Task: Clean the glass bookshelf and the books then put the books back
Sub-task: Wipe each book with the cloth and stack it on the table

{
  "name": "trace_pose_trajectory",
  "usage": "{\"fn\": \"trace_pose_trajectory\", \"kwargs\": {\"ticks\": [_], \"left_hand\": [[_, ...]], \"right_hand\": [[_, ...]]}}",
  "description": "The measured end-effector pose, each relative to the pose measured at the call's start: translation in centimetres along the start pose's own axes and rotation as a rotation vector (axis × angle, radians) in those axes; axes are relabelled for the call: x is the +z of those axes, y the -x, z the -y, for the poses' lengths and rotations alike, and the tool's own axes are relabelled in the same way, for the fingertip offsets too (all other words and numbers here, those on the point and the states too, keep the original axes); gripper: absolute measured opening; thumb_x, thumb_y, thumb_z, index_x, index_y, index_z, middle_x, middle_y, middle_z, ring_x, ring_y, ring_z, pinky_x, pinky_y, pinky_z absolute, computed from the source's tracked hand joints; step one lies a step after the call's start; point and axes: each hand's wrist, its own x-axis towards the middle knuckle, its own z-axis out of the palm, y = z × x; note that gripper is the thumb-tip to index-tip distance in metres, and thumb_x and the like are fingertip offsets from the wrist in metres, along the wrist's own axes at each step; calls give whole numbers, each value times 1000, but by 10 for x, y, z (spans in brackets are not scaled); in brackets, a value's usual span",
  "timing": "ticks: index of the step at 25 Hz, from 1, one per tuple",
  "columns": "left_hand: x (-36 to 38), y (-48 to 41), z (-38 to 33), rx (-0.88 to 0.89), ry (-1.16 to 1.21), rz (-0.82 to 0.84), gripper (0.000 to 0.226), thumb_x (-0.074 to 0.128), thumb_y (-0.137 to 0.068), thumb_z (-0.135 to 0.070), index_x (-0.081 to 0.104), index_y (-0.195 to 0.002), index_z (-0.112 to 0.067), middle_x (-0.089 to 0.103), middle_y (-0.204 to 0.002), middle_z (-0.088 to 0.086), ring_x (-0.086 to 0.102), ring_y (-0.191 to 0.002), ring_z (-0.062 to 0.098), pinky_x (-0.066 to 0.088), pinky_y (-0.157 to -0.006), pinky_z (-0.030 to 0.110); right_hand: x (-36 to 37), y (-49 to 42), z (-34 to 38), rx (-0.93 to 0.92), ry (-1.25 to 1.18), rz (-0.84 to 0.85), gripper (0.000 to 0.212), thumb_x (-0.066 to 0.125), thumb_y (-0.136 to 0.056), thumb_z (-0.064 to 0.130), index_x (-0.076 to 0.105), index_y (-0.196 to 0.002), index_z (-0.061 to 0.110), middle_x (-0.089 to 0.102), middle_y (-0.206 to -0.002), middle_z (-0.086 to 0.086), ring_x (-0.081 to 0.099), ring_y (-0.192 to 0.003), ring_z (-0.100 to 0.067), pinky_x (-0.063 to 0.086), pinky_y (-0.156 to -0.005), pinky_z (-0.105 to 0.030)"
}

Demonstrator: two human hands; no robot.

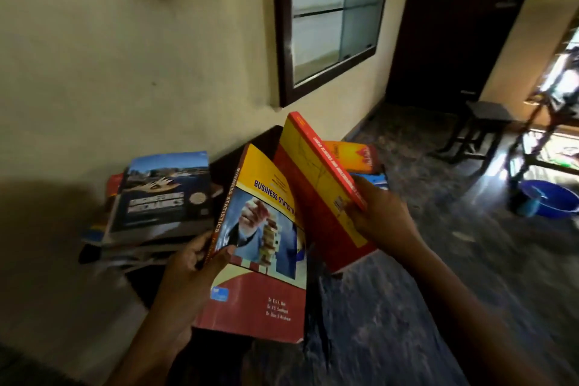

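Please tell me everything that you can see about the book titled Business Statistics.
The Business Statistics book is a thick paperback, closed, held tilted in the air with its front cover toward the camera. The cover looks glossy: a yellow top with the blue title, a photo of a hand at a tower of wooden blocks, red below with white author lines, blurred. The spine repeats the title. The left hand grips it at the spine, thumb on the cover. A red book overlaps its right edge.

Dim interior lit by daylight from the doorway (560, 97) at right; floor (488, 197) glare, soft motion blur, wide-angle bending at edges.
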Motion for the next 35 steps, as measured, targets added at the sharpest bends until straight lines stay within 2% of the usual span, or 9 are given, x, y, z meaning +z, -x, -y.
{"fn": "trace_pose_trajectory", "kwargs": {"ticks": [3,7,12,18,22,26,29,33,35], "left_hand": [[67,-13,-11,11,15,134,17,58,-86,-10,65,-99,-20,74,-84,3,71,-68,16,52,-49,19],[173,-30,-7,-36,88,263,19,58,-86,-12,65,-103,-15,73,-85,13,70,-68,26,57,-53,29],[312,-62,8,-144,166,294,14,58,-90,-13,67,-100,-13,73,-80,10,69,-62,22,55,-54,29],[431,-142,37,-227,213,215,10,59,-90,-15,64,-98,-14,70,-79,11,66,-56,19,51,-47,26],[490,-230,64,-229,141,177,20,60,-89,-15,64,-107,-8,70,-84,14,66,-66,28,51,-60,31],[537,-308,69,-222,123,121,12,61,-88,-13,65,-98,-8,71,-69,5,65,-56,22,52,-57,29],[566,-360,72,-232,162,-21,9,60,-89,-13,66,-95,-9,69,-63,2,64,-51,20,52,-55,29],[575,-422,70,-235,252,-274,6,59,-90,-13,63,-95,-14,66,-74,8,63,-47,14,51,-50,27],[568,-459,65,-216,315,-404,13,58,-90,-16,61,-102,-11,65,-79,10,63,-51,16,51,-54,28]], "right_hand": [[-48,25,-71,77,2,-12,48,56,-91,27,44,-137,25,64,-119,-8,61,-105,-26,37,-74,-23],[-87,46,-154,178,43,-71,50,60,-87,21,47,-135,25,67,-114,-11,62,-102,-32,46,-84,-35],[-119,39,-248,271,71,-136,51,60,-86,30,45,-136,30,67,-113,-9,64,-99,-30,48,-83,-35],[-111,-23,-358,367,139,-67,54,57,-87,31,41,-138,31,66,-115,-11,62,-103,-31,46,-84,-34],[-104,-89,-439,429,153,38,54,56,-89,27,39,-139,31,66,-115,-11,61,-105,-29,45,-86,-32],[-105,-163,-502,462,177,90,53,54,-89,29,39,-139,32,66,-114,-11,62,-103,-29,47,-85,-33],[-102,-233,-533,381,145,114,54,54,-88,34,38,-140,32,66,-115,-9,62,-102,-29,48,-85,-34],[-86,-333,-534,191,45,145,68,36,-74,48,39,-139,31,66,-114,-7,64,-99,-27,47,-80,-30],[-68,-398,-529,59,-24,146,62,40,-78,46,41,-138,32,68,-112,-7,65,-96,-26,46,-75,-28]]}}
